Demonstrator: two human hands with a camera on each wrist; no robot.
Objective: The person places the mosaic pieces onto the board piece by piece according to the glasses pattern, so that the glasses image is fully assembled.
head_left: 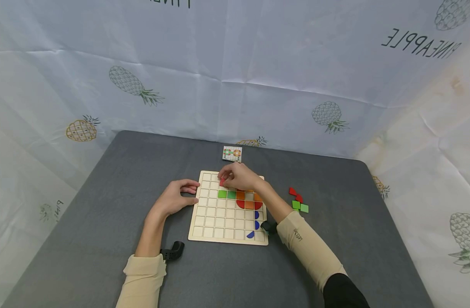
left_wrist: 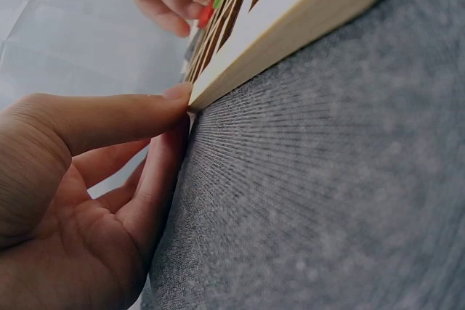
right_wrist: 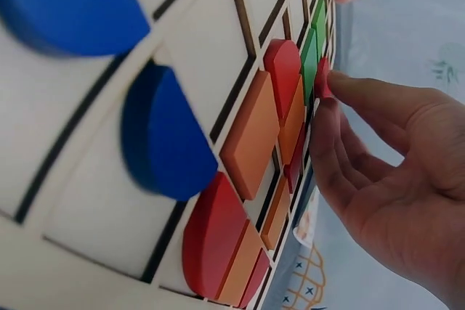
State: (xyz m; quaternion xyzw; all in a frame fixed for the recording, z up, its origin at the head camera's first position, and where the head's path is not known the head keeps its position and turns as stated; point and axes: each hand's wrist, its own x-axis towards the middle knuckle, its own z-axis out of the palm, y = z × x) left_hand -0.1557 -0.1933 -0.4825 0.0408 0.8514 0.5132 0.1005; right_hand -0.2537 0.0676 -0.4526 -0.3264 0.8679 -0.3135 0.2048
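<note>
A square wooden board (head_left: 210,222) with a grid of cells lies on the table. At its left edge, my left hand (head_left: 174,197) rests its thumb and fingertips; in the left wrist view the thumb (left_wrist: 131,116) lies along the board's rim. Over the far rows, my right hand (head_left: 240,176) pinches a red tile (head_left: 221,182) between thumb and fingertips, close by two green square tiles (head_left: 227,194). Part of that red tile is hidden by the fingers. Orange tiles (right_wrist: 251,136) and red rounded tiles (right_wrist: 214,234) fill cells to the right, with blue half-round tiles (right_wrist: 167,132) nearer.
Right of the board lie loose red tiles (head_left: 293,191) and green tiles (head_left: 304,208) on the grey table (head_left: 346,239). Behind the board stands a small pattern card (head_left: 232,153). A pineapple-print cloth (head_left: 204,98) hangs along the table's back edge.
</note>
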